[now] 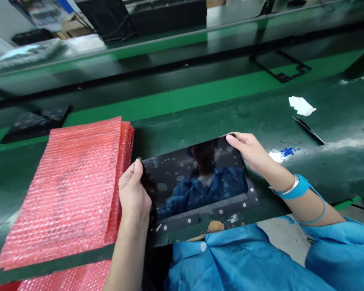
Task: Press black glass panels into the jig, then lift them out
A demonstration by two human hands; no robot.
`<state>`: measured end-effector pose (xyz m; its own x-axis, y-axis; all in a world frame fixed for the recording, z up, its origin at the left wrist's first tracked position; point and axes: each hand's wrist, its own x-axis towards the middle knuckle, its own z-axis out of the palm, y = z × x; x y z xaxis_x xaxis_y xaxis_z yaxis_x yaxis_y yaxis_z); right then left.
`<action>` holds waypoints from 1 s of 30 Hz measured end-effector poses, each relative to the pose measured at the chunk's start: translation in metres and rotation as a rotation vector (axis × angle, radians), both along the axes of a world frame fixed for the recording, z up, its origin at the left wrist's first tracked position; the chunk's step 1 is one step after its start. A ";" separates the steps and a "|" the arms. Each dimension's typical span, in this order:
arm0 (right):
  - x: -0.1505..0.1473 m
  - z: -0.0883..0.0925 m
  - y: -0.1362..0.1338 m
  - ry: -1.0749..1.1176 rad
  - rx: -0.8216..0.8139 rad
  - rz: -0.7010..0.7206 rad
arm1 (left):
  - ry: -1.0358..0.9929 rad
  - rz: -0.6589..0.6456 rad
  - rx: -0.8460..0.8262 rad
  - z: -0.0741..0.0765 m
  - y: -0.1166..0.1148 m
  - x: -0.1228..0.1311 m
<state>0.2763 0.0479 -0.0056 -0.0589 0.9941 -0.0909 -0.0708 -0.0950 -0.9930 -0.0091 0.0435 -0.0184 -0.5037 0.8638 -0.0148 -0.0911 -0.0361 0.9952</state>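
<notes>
A black glossy display panel (197, 182) is held flat just above the dark green bench, near its front edge. My left hand (134, 194) grips the panel's left edge, fingers curled under and thumb on top. My right hand (252, 152) grips the right far corner, thumb on the glass; a blue wrist strap and a metal bangle sit on that wrist. The glass mirrors a figure in blue. Screws dot the panel's lower bezel.
A stack of pink bubble-wrap bags (73, 190) lies left of the panel, touching my left hand. To the right lie a white scrap (301, 106), a thin dark tool (307, 129) and small blue bits (287, 152). A black frame (280, 66) and a dark panel (33, 123) lie on the belt beyond.
</notes>
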 end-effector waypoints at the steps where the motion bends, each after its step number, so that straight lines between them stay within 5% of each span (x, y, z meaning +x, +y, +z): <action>1: 0.000 0.004 -0.001 0.003 0.020 0.023 | 0.002 0.034 0.029 -0.002 0.003 -0.001; 11: 0.008 0.026 -0.019 -0.136 0.073 0.195 | -0.074 0.183 0.087 -0.025 0.021 -0.018; 17: 0.005 0.023 -0.019 -0.050 -0.005 0.118 | -0.145 0.150 0.034 -0.020 0.014 -0.008; 21: 0.011 0.013 -0.007 0.106 -0.065 0.007 | -0.257 -0.032 -0.038 -0.004 0.009 0.011; 28: 0.024 0.002 0.009 0.182 -0.124 -0.346 | -0.255 -0.617 -0.243 0.017 -0.010 0.031; 30: 0.026 -0.001 0.011 0.178 -0.135 -0.362 | -0.253 -0.667 -0.229 0.018 -0.013 0.032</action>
